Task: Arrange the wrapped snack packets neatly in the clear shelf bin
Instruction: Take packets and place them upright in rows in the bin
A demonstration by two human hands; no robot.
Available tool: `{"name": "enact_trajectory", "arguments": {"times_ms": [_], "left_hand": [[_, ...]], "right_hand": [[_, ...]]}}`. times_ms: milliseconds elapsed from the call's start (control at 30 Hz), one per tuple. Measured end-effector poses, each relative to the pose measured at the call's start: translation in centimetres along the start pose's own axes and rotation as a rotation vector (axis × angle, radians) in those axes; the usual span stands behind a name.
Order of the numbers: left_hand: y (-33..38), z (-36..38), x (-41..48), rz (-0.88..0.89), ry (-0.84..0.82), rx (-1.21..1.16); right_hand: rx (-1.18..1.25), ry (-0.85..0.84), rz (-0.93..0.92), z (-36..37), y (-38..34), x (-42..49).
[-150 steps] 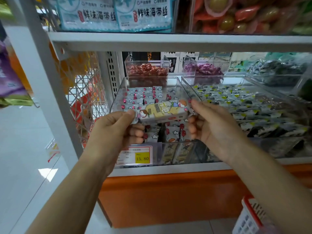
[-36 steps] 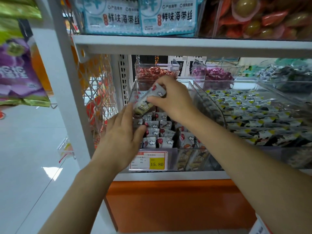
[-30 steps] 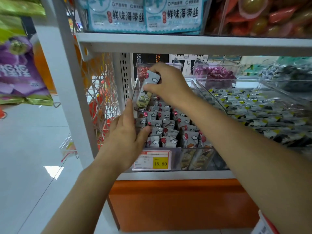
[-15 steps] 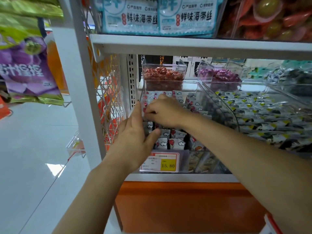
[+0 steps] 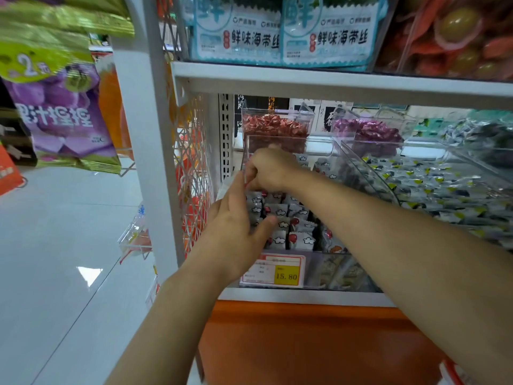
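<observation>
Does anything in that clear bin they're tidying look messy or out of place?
Nothing looks spilled or torn. In the clear shelf bin, the snack packets near the left hand stand in rows, while those toward the right wall lean at mixed angles. What the right hand holds is hidden.

the snack packets (image 5: pixel 280 218) are grey with white clouds and red dots. the price tag (image 5: pixel 286 275) is yellow, edged red. the shelf base (image 5: pixel 305 343) is orange. the hanging bag (image 5: pixel 61 115) is purple and green.
</observation>
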State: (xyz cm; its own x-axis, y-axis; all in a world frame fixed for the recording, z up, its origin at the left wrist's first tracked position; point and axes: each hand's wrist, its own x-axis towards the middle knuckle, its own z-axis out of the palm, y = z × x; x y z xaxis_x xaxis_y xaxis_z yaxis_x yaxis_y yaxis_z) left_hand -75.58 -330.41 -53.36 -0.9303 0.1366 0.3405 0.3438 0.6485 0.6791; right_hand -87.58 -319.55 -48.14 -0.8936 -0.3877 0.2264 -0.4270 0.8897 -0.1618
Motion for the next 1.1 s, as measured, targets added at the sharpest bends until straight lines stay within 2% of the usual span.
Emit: {"name": "enact_trajectory", "arguments": {"times_ms": [100,167,267,367,467,567,767,933,1033,1100], "left_hand": [[0.2,-0.1,-0.1,-0.014,0.005,-0.003],[0.4,-0.3,-0.2,-0.031,0.007,-0.002],[0.9,-0.7,-0.2,-0.056,0.047,0.002],[1.8,-1.3,-0.5,-0.036,0.26,0.112],[2.9,-1.6,-0.9,0.091,0.478,0.175],[4.2,-1.4,-1.4,0.112,0.411,0.037],[5.6,-0.3,-1.8,-0.036,0.178,-0.432],[5.8,-0.2,-1.7,-0.207,0.159,-0.677],[5.8,0.0,-1.7,-0.229,0.196,-0.674],[5.8,0.0,-1.7,-0.242,0.198,-0.698]], "right_hand": [[0.307,0.067,-0.025,-1.5,0.0,-0.7],[0.527,0.185,-0.012,-3.0,-0.1,-2.0],[0.681,0.396,0.026,-4.6,0.3,-4.6],[0.841,0.577,0.1,-5.3,1.4,-8.3],[1.02,0.66,0.207,-5.1,2.9,-12.1],[1.239,0.617,0.279,-4.3,3.8,-15.2],[1.594,0.466,0.38,-3.5,3.9,-17.8],[1.611,0.37,0.397,-3.5,4.2,-18.6],[1.617,0.286,0.408,-3.7,4.3,-18.7],[1.752,0.253,0.43,-3.7,4.2,-18.5]]}}
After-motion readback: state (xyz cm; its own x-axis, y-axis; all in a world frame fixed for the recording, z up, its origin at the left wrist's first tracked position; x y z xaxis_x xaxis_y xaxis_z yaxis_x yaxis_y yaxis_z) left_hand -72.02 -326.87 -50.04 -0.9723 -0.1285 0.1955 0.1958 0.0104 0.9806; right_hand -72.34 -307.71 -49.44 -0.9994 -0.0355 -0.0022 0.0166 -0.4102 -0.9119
